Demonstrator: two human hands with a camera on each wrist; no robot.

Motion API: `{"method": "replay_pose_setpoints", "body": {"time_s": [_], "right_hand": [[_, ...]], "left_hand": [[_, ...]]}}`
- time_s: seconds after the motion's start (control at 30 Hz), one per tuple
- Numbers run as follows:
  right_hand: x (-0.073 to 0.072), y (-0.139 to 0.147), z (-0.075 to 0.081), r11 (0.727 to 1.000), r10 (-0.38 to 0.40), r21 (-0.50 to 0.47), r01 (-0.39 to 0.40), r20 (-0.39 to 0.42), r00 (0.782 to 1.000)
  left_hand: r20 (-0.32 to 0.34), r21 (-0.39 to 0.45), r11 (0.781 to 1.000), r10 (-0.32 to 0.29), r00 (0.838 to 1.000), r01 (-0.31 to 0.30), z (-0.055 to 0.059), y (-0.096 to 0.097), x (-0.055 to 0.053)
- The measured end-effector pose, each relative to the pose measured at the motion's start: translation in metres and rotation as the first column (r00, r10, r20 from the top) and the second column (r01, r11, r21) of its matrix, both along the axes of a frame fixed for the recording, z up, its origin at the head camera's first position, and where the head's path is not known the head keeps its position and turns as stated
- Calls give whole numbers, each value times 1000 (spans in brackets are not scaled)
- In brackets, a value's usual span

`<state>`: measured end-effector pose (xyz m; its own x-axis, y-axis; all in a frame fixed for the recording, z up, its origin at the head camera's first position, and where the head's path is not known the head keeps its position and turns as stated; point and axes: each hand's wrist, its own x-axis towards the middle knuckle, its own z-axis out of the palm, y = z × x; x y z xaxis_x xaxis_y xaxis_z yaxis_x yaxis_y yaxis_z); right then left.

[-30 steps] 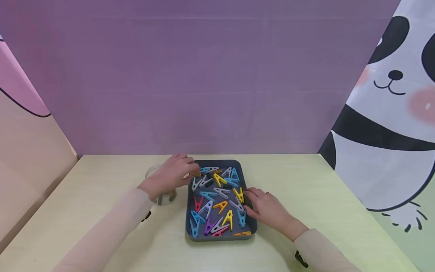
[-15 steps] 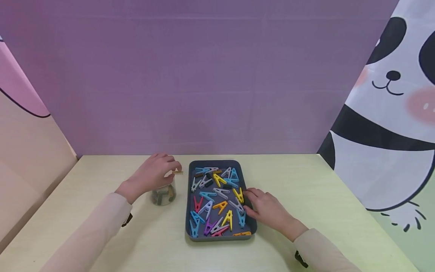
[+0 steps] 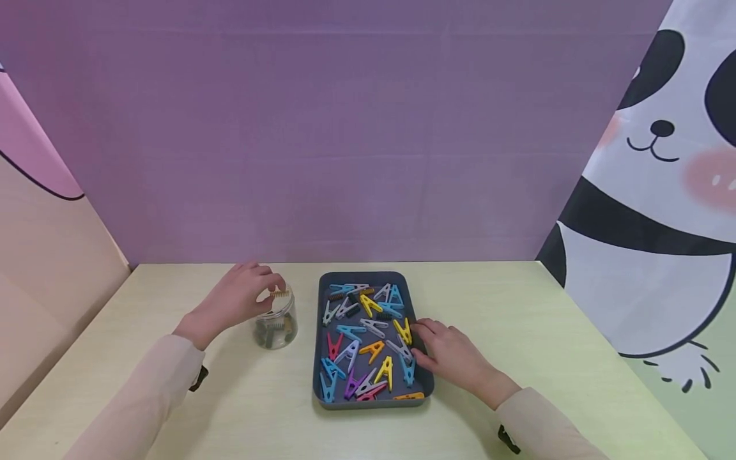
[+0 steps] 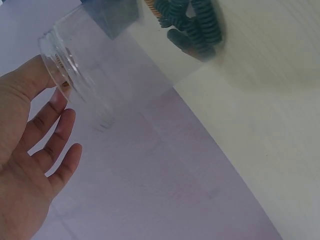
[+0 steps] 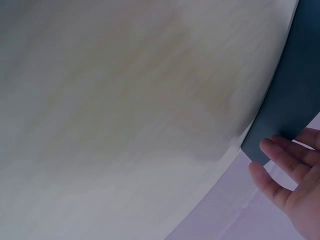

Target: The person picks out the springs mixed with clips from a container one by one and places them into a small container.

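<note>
My left hand [image 3: 236, 299] pinches a small gold spring [image 3: 279, 293] between thumb and fingertips, right over the mouth of a clear jar [image 3: 276, 329]. Through the jar's wall, the left wrist view shows dark green springs [image 4: 200, 22] and part of an orange one at the bottom. In that view the hand's other fingers are spread loosely beside the jar's rim. My right hand [image 3: 454, 354] rests at the right side of a dark grey tray [image 3: 374, 404], its relaxed fingers touching the wall. Colourful plastic clothespins [image 3: 384, 370] lie scattered in the tray, with several dark springs [image 3: 384, 315] among them.
Jar and tray stand side by side on a pale wooden table [image 3: 517, 332], with a gap between them. A purple backdrop [image 3: 345, 128] rises behind the far edge. A panda-print sheet [image 3: 650, 236] hangs on the right.
My left hand has carried the gold spring leftward from the tray's far left corner to above the jar. The right hand has stayed at the tray's side.
</note>
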<state>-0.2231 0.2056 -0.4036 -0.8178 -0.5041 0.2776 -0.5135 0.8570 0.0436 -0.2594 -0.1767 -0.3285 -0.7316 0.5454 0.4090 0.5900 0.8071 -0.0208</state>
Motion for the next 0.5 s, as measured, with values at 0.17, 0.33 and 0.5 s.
{"method": "replay_pose_setpoints", "body": {"time_s": [0.17, 0.33, 0.5], "right_hand": [[-1, 0, -1, 1000, 6, -1, -6, -7, 1000], [-2, 0, -2, 1000, 10, 5, -10, -14, 1000], [-3, -1, -3, 1000, 13, 5, -13, -15, 1000]], "left_hand": [[28, -5, 1000, 21, 999, -21, -5, -4, -2], [66, -14, 999, 32, 997, -31, -7, -6, -5], [88, -7, 1000, 23, 996, -23, -9, -8, -9]]}}
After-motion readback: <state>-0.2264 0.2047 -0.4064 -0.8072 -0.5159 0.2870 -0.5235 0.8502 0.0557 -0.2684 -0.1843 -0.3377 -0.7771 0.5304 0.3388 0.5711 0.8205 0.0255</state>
